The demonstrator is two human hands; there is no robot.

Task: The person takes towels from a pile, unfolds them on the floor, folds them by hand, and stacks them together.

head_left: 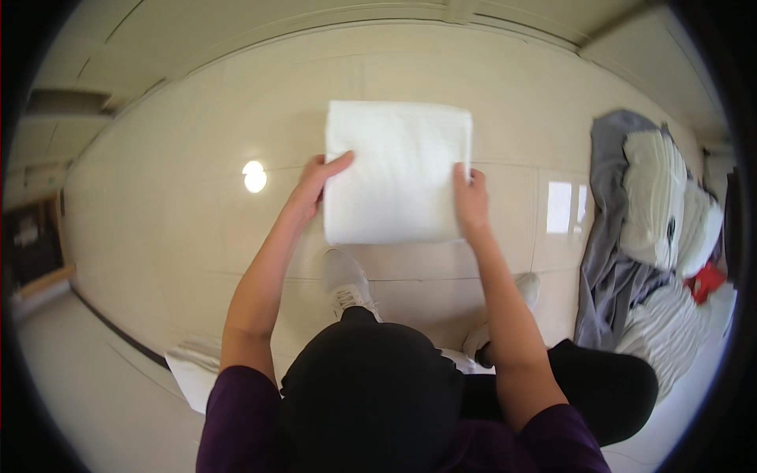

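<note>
A white folded cloth (398, 173), squarish and flat, is held up in front of me above the floor. My left hand (318, 183) grips its left edge, the thumb lying on top and the fingers underneath. On the opposite side, my right hand (471, 199) closes round the right edge, its thumb also on the upper face. The cloth's underside is hidden.
Pale glossy tiles (173, 221) form the floor. At right, white cloth bundles (654, 197) lie on a grey cloth (607, 197), with a red item (704, 282) beside them. A pile of white folded cloths (193, 374) sits at lower left. My shoe (345, 280) is below the cloth.
</note>
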